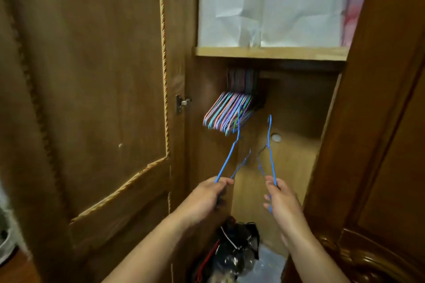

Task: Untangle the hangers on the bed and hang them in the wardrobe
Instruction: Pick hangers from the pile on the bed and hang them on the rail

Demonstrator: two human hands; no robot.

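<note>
The left hand (208,193) is gripping the lower end of a thin blue wire hanger (231,155), fingers curled around its bottom bar. The right hand (281,200) is clasping a second blue wire hanger (269,149) in the same manner. Both hangers are pointing up and away into the open wooden wardrobe (296,103), their hooks raised; the left hanger's hook is overlapping the lower edge of a tightly packed row of multicoloured wire hangers (230,110), which is hanging just beneath a light wooden shelf (271,53). A white fabric bundle (269,2) is resting on that shelf. The brown panelled wardrobe door (92,76) with rope-style trim is standing open at the left, and a second carved door (386,122) is standing at the right. Dark crumpled bags (236,248) are lying on the wardrobe floor.
</note>
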